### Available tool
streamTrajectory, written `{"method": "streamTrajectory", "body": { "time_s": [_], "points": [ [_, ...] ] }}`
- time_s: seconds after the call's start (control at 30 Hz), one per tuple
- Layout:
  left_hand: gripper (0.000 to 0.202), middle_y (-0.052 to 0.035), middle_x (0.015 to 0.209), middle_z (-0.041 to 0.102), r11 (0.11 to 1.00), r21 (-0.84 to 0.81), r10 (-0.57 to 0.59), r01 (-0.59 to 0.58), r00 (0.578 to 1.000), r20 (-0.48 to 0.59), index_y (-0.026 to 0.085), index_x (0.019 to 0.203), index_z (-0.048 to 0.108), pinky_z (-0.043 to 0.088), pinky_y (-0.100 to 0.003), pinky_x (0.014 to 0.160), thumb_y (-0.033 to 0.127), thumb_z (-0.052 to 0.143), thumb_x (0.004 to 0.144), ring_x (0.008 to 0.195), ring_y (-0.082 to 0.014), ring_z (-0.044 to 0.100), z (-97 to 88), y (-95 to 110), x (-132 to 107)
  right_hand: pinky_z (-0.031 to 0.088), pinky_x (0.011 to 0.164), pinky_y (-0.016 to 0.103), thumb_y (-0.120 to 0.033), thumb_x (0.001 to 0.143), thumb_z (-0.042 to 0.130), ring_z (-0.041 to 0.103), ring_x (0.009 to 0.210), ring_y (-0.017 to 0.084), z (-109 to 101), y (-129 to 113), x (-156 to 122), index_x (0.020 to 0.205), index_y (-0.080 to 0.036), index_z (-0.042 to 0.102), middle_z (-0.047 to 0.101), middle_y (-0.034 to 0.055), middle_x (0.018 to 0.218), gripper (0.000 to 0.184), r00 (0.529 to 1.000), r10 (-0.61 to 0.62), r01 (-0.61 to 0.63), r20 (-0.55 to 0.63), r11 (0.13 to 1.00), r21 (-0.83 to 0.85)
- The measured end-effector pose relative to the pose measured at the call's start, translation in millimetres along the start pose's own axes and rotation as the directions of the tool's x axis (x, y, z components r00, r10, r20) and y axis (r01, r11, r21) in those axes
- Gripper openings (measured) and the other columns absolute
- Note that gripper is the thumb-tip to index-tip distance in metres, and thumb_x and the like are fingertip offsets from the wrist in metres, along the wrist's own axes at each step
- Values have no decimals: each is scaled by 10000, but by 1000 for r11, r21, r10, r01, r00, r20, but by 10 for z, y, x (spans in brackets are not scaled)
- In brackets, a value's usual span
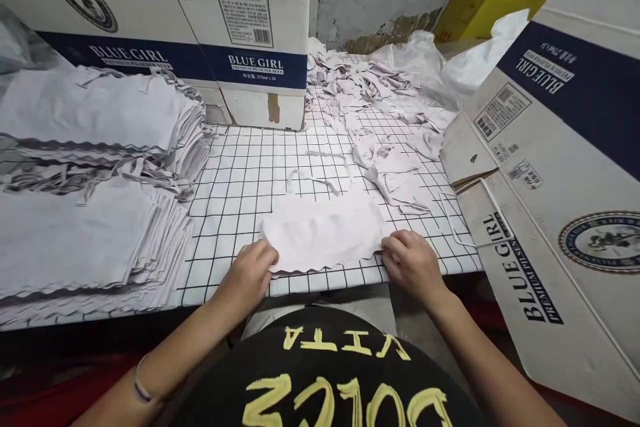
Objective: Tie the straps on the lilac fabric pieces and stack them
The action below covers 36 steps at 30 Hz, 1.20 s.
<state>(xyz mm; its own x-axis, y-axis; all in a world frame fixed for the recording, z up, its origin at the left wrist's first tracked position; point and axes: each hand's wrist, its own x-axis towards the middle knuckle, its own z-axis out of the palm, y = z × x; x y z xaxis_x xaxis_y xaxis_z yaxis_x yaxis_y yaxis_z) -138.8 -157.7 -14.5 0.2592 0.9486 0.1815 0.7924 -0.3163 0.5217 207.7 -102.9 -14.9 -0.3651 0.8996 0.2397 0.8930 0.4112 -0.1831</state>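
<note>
White cloth: here it is, the white cloth lying on the checked tablecloth, spread between our two sets of fingers, faint creases across its middle.
Left hand: our left hand has its fingers bunched together, pinching the near left corner; the thumb is hard to make out.
Right hand: our right hand matches it, fingers curled and pinching the near right corner.
Wavy edge: it runs from fingers to fingers; an uneven pull could stretch it askew, and a loose pinch could let a corner slip.
Straps: thin straps trail loosely beyond our fingers, past the cloth's far edge; tucked under by accident, they could twist or leave a lump.
Crumpled cloth: look just past the right fingers, where a crumpled cloth sits very near; a wide sweep of that hand could snag it.
Stacks: left of our left fingers rise the front stack and the back stack, edges uneven; a bumped elbow could make them slide.
Box: right of our right fingers a tilted box leans in, so a careless forearm might knock it.
</note>
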Motion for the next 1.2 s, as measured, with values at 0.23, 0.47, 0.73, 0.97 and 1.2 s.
{"method": "streamTrajectory", "body": {
  "time_s": [0.23,0.47,0.73,0.97,1.2],
  "points": [
    [239,-87,902,564,990,127,-52,67,992,-119,243,945,521,432,-410,756,86,457,777,861,-268,538,123,118,30,432,696,372,-213,793,482,526,746,251,112,101,-206,764,-263,406,549,54,773,96,908,390,-373,-152,919,130],
    [97,-52,857,579,991,55,-127,120,977,170,233,845,564,426,-369,716,180,535,769,792,-234,550,-25,57,62,461,741,401,-294,767,563,588,813,270,-172,326,-281,852,-269,535,635,64,836,93,921,346,-379,180,902,207],
    [290,-102,1026,632,880,103,-452,464,883,-126,198,796,595,413,-412,875,488,583,815,990,-282,578,-221,-380,1632,433,785,346,-351,864,568,579,866,225,-290,-376,783,859,-243,593,644,58,878,111,975,-107,9,192,893,449],
    [171,-77,991,667,865,105,-474,491,867,-151,191,900,590,432,-342,799,265,436,909,916,-220,604,-167,-416,1867,322,546,256,-352,736,698,482,589,136,411,-976,2132,580,-194,494,541,-15,584,302,865,141,-419,481,730,540],
    [409,-116,1358,561,951,290,94,-105,994,50,157,1253,581,402,-463,982,400,483,939,1220,-306,509,260,14,577,245,427,240,-142,739,683,299,413,82,665,-1303,2549,562,-189,463,400,-45,431,286,698,61,-648,714,478,593]
  ]
}}
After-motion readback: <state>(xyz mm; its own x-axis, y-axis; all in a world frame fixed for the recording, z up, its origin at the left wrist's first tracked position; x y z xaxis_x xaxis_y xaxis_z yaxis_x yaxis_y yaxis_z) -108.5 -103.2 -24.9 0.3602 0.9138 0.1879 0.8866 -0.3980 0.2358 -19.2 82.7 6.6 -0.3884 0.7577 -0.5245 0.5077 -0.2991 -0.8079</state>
